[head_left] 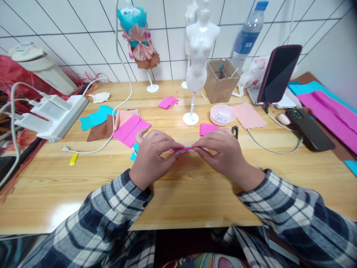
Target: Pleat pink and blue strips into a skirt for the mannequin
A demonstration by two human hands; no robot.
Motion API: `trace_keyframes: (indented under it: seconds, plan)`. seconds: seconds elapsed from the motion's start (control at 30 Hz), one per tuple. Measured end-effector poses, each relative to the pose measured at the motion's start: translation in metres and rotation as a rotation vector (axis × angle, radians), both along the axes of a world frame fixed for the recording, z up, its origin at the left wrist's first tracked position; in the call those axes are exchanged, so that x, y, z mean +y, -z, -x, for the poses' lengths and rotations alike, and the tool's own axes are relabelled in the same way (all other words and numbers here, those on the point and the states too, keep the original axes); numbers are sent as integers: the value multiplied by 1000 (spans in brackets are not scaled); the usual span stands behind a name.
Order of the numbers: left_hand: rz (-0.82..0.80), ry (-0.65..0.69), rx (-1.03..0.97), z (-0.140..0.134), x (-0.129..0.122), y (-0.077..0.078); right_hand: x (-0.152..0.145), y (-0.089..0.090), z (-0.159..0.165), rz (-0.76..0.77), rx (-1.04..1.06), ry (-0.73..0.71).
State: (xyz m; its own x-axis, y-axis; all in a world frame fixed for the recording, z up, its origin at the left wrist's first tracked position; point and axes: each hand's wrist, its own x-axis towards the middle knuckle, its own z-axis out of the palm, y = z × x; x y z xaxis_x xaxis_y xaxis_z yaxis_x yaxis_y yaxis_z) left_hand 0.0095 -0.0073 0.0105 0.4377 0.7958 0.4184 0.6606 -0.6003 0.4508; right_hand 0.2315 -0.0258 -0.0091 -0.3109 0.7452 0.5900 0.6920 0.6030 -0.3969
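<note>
Between my hands, a narrow strip of bright pink paper [187,148] is held edge-on above the table. My left hand [156,154] pinches its left end between thumb and fingers. The right end is pinched the same way by my right hand [221,152]. Just behind my left hand lie a pink crepe paper piece [131,130] and a bit of blue paper [134,152]. Beyond my right hand are a folded pink piece [208,128] and a black-handled tool [235,131], partly hidden by the hand.
A white mini mannequin [201,56] stands behind, beside a pink bowl of beads [222,114] and a cardboard box [221,83]. A dressed mannequin [141,41] is at the back left. A power strip [60,119] with a white cable [104,147] lies left; phones [311,130] lie right.
</note>
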Motion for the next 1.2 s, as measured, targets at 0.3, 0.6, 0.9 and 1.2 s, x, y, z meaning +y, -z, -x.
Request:
trace_keyframes:
  seconds: [0.3,0.6,0.9,1.2]
  plan:
    - [227,-4,-313,0,-2,-4,-5,-5,15,213,325,-2]
    - [342,-52,-475,-2,-3,-4,-11,-4,26,206,421,67]
    - [434,-46,-594,0,-3,0,-12,-2,30,258,482,59]
    - [558,-40,-694,0,2,8,-13,0,32,252,506,33]
